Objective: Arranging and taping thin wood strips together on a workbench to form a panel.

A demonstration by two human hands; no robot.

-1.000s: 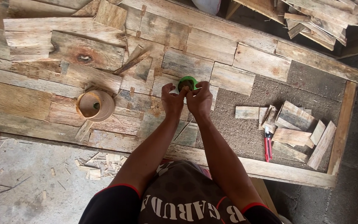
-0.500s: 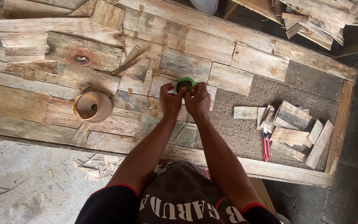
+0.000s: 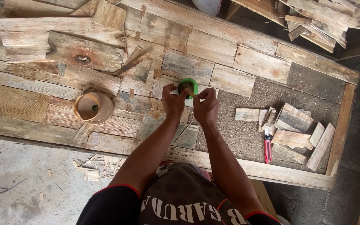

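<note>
Both hands, left hand (image 3: pixel 173 102) and right hand (image 3: pixel 206 107), are pinching a green tape roll (image 3: pixel 188 86), peeling its end. Planks to their left are lying pieced together; the bare board (image 3: pixel 246 137) on their right is awaiting loose offcuts (image 3: pixel 290 129).

No packages, labels, signs or screens show anywhere in this view.

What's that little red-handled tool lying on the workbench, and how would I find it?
Start at the big framed panel of weathered wood planks and go to its bare, grainy right end. There a pile of short wood offcuts lies, and the utility knife sits at the pile's left edge, far from both hands. It is slim and bright red, the only non-wood thing there.
</note>
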